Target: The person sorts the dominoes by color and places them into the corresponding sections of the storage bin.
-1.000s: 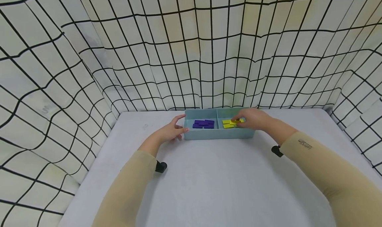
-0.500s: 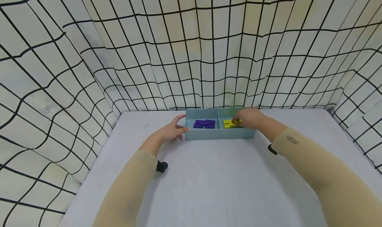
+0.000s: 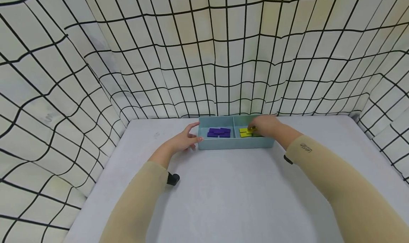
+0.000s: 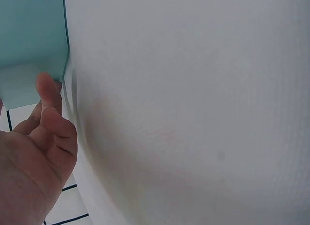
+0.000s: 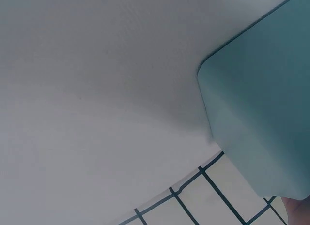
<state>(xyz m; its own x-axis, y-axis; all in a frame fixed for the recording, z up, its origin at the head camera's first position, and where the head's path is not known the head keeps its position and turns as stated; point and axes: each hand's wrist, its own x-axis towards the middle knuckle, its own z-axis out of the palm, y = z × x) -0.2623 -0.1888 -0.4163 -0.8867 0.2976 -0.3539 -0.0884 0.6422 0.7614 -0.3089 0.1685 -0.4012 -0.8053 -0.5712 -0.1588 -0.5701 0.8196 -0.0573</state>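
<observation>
In the head view a light-blue box [image 3: 236, 143] with two compartments stands at the table's far edge. Flat purple tiles [image 3: 218, 132], several of them, lie in its left compartment; flat yellow tiles [image 3: 244, 132] lie in the right one. My left hand [image 3: 182, 142] is at the box's left end, thumb at the front corner and index finger extended to the rim behind. My right hand [image 3: 266, 126] reaches into the right compartment and pinches a yellow tile [image 3: 252, 129], partly hidden by the fingers. In the left wrist view, bent fingers [image 4: 51, 92] are beside the box's end.
The box sits on a white-covered table [image 3: 230, 193]. Behind and at both sides rise white walls with a black grid [image 3: 223, 55]. A divider [image 3: 234, 127] splits the box. Black wrist cameras are at both sleeve cuffs.
My right hand has lowered slightly over the yellow tiles and its forearm has swung left, covering the tiles on the right. The left hand and the purple tiles hold their places.
</observation>
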